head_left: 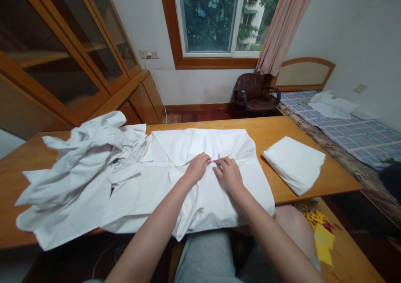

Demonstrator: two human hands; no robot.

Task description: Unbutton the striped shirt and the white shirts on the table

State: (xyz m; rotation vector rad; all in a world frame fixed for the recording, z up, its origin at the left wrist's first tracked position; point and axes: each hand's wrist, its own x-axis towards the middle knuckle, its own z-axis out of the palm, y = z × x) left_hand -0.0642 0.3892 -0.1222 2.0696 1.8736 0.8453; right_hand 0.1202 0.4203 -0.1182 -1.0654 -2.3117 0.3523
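A white cloth garment lies spread over the middle of the table, with creases, seams and a loose fold hanging at the front edge. My left hand rests on it, fingers curled and pinching the fabric near the centre. Just to its right, my right hand pinches the same fabric between thumb and fingers. A small gap separates the two sets of fingertips. Left of the garment is a crumpled heap of white cloth, partly lying against it. A folded white cloth sits apart on the right.
The wooden table runs across in front of me. Lower right, a wooden surface holds yellow pieces. Beyond stand a glass-door cabinet, a brown armchair and a bed with a checked cover.
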